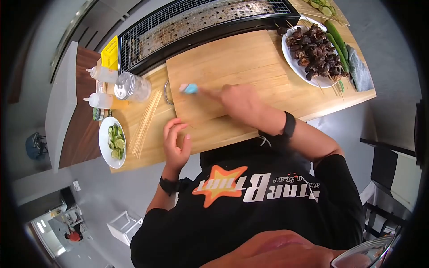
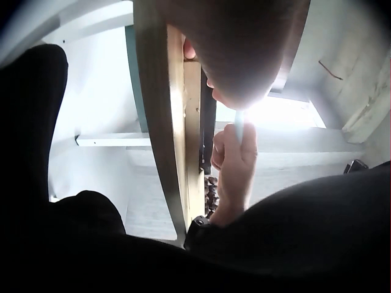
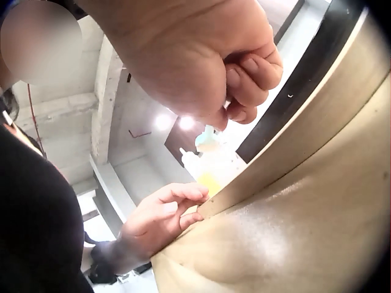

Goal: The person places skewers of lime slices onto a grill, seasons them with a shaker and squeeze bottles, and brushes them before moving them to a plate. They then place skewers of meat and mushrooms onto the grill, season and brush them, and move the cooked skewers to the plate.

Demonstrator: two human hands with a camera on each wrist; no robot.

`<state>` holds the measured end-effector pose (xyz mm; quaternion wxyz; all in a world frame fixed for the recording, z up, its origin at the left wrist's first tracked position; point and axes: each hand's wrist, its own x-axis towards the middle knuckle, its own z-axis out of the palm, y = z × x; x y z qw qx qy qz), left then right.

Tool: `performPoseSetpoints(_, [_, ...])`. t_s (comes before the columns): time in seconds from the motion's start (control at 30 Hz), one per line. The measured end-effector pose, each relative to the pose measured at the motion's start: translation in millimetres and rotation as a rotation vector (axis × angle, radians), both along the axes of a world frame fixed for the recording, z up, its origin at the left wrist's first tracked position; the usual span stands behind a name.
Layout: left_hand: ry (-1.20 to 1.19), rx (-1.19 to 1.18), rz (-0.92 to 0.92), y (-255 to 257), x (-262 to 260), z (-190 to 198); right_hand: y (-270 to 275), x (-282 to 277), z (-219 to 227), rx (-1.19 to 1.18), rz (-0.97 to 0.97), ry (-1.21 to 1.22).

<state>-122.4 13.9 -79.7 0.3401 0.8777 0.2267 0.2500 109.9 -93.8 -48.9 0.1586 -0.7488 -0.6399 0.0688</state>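
My right hand (image 1: 241,102) is curled around the handle of a small brush-like tool (image 1: 191,88) with a light blue part and a paler tip, blurred here. It is held over the left part of a wooden cutting board (image 1: 232,62). In the right wrist view the right hand (image 3: 201,67) has its fingers folded in, and the light blue part (image 3: 208,137) shows beyond them. Fingers slightly bent and thumb apart, my left hand (image 1: 176,145) is by the board's near left corner, fingertips at its edge; the left hand (image 3: 165,217) also shows in the right wrist view.
A grill (image 1: 201,27) stands behind the board. On the right are a plate of dark meat skewers (image 1: 313,49) and cucumbers (image 1: 337,42). On the left stand squeeze bottles (image 1: 100,100), a clear jar (image 1: 132,87), bare wooden skewers (image 1: 147,118) and a plate of green slices (image 1: 116,143).
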Motion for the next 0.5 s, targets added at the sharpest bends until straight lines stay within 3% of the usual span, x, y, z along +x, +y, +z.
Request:
performPoseSetpoints(0.2, [0.016, 0.049, 0.034, -5.4, 2.2, -0.4, -53.0, 57.1, 11.5, -0.042, -0.365, -0.196])
performPoseSetpoints(0.3, [0.009, 0.061, 0.038, -5.4, 3.1, -1.4, -60.8, 76.6, 18.5, 0.073, -0.473, -0.197])
performPoseSetpoints(0.5, [0.010, 0.088, 0.051, -5.7, -0.3, -2.4, -42.0, 93.9, 6.9, 0.099, -0.360, -0.193])
